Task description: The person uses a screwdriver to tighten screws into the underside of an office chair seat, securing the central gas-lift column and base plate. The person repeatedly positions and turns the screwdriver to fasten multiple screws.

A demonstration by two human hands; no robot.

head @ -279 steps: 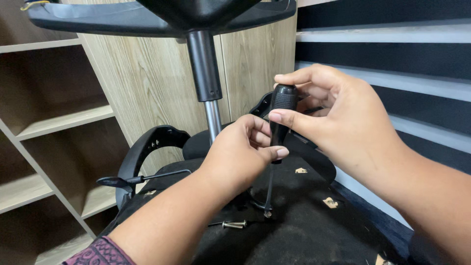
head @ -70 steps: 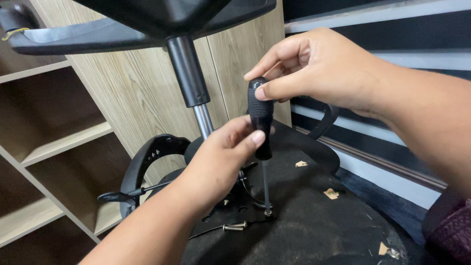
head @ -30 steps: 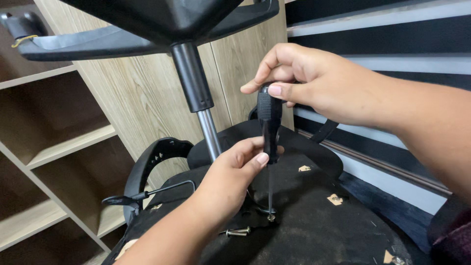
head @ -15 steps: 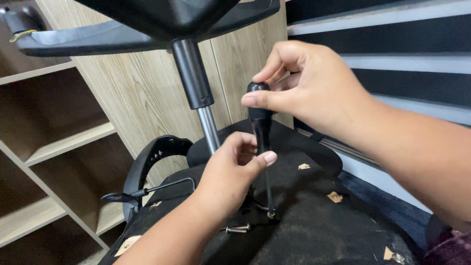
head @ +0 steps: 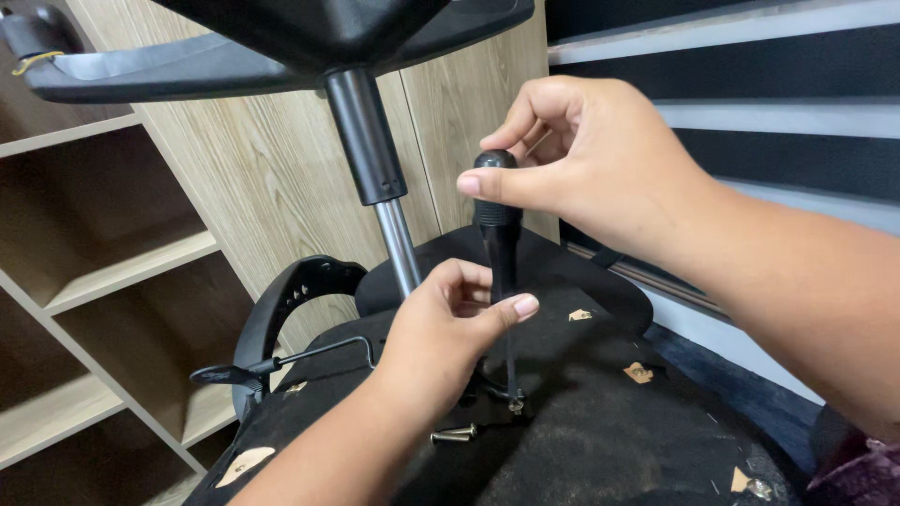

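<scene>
While the right hand pinches the top of the black screwdriver, the left hand grips its lower handle; tip seated on a screw in the upturned chair underside, apparently not yet fully driven; loose bolts lie beside, unfitted.

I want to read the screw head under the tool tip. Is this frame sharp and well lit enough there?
Head view: even light, no glare; both hands and the screwdriver are sharp. The tip meets the dark underside of the seat, where the screw is too small and shadowed to read. The loose bolts nearby show clearly.
</scene>
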